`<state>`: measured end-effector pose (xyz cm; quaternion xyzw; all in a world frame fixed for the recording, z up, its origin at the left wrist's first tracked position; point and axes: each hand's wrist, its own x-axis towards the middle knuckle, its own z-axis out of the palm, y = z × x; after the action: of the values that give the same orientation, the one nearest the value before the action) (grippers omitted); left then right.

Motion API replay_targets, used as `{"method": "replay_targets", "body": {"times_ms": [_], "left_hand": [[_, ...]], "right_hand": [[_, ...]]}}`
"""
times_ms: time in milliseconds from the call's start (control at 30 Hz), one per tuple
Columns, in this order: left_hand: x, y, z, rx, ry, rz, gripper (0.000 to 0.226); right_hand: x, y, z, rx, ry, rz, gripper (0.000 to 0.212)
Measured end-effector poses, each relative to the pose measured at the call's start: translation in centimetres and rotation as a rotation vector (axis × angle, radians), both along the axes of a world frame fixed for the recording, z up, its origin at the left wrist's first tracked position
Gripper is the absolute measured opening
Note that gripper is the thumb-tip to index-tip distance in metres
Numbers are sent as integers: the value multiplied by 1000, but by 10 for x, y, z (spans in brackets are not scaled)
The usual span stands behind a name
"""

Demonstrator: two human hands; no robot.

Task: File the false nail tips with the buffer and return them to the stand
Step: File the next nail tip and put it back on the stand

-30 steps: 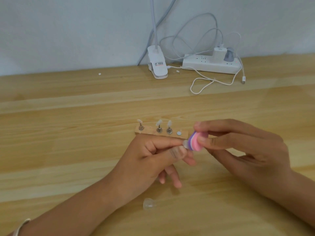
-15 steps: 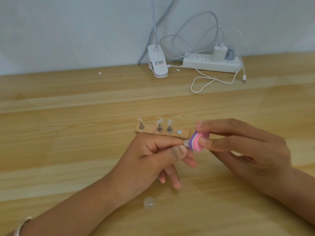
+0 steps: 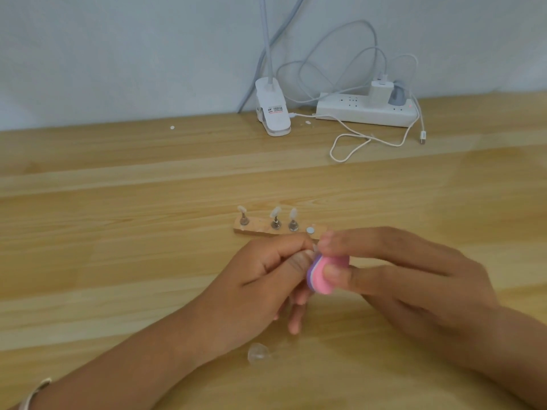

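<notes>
Pink and purple foam is all I am reading of the buffer (image 3: 321, 278). Blur is smearing it and the right fingers are covering its far end, so I am not judging its long axis. Its layered edge is facing the left hand, and its pink face is turning toward the near edge of the tabletop (image 3: 118, 232).

The right hand (image 3: 414, 285) is pinching the buffer, thumb on the pink face and forefinger curled over the top. The left hand (image 3: 266, 279) is pinching the held nail tip (image 3: 314, 248) between thumb and bent forefinger. Only a pale sliver is showing against the buffer's edge, and I cannot tell which way it is pointing.

I am counting one wooden stand (image 3: 254, 230), lying just beyond the hands with its long axis parallel to the far edge. Its right end is hiding behind the right fingers. Three mounted tips (image 3: 276, 211) are standing on pegs, pointing up and leaning slightly, with one bare round pad (image 3: 310, 230) to their right. One loose clear tip (image 3: 257, 353) is lying toward the near edge, beside the left forearm.

Along the far edge I am logging one lamp clamp (image 3: 272, 113), its neck cut off at the top, one power strip (image 3: 364, 113) and a looping white cable (image 3: 355, 143).
</notes>
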<state>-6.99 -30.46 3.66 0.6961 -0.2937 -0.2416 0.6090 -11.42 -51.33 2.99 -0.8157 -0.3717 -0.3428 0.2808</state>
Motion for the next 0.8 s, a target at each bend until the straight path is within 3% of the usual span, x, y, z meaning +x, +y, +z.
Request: {"method": "replay_targets", "body": {"times_ms": [133,400,633,800], "left_hand": [[2,2,3,11,19,-28,29],[5,6,6,-9,118,-103,29],[9,7,3,6,149,-163,32],[12,8,6,-38,198,-188,29]], "right_hand": [[5,-11,2,-41,-4,-49,28],[6,-9,-2,-62,-38,-33,15],[0,4,-1,-28,-31,38,21],[5,-4,3,18,-25,-89,23]]}}
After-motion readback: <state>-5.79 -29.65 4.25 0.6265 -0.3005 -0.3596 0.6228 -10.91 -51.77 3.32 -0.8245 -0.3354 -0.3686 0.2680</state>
